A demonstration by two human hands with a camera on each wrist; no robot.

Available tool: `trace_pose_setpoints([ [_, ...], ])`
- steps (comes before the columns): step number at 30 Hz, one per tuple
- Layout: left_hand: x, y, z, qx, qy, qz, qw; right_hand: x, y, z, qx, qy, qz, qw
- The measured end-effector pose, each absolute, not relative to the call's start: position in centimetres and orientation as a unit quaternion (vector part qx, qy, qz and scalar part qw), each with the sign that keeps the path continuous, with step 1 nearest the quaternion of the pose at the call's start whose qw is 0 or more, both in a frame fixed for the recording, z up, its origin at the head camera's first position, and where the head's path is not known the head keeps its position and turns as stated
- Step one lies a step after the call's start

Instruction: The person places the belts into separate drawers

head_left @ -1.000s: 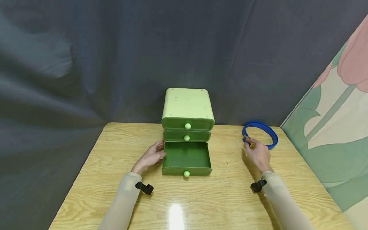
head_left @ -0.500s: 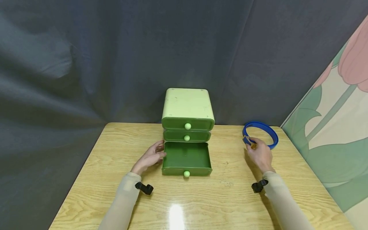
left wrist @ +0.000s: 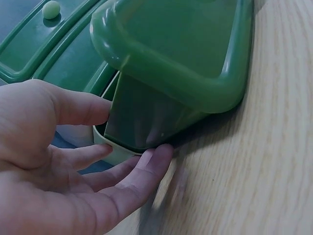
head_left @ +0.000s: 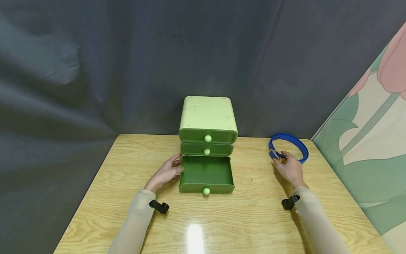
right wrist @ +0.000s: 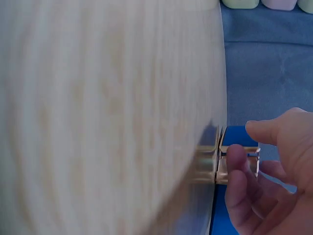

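A small chest of drawers, pale on top with green fronts, stands at the back middle of the table. Its bottom drawer is pulled out and bare inside. My left hand is at the left side of that drawer; in the left wrist view the thumb lies by the drawer wall and loosely bent fingers rest at the cabinet's pale rim. At the right, a coiled blue belt stands on edge. My right hand pinches its end at the gold buckle, which the fingers partly cover.
The two upper drawers, the top one and the middle one, have round pale knobs. A dark curtain hangs right behind the wooden table. A flower-patterned cloth borders the right edge.
My right hand has shifted slightly to the right, and the belt's buckle end has moved a little with it. The rest of the coil and my left hand stay in place.
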State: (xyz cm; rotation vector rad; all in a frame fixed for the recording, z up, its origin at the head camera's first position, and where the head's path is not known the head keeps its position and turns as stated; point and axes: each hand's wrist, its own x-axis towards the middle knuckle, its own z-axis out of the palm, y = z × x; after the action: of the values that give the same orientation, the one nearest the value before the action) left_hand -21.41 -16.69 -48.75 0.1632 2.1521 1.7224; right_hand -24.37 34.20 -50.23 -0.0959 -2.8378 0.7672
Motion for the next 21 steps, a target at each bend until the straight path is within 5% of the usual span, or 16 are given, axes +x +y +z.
trace_pose_setpoints([
  [11,-21.27,-16.61,-48.48,0.047,0.762,0.617,0.19,-24.77,34.92,-50.26,-0.058,-0.959,0.276,0.032],
  [21,-21.3,-16.6,-48.65,0.052,0.766,0.612,0.191,-24.29,35.2,-50.57,-0.052,-0.956,0.286,0.034],
])
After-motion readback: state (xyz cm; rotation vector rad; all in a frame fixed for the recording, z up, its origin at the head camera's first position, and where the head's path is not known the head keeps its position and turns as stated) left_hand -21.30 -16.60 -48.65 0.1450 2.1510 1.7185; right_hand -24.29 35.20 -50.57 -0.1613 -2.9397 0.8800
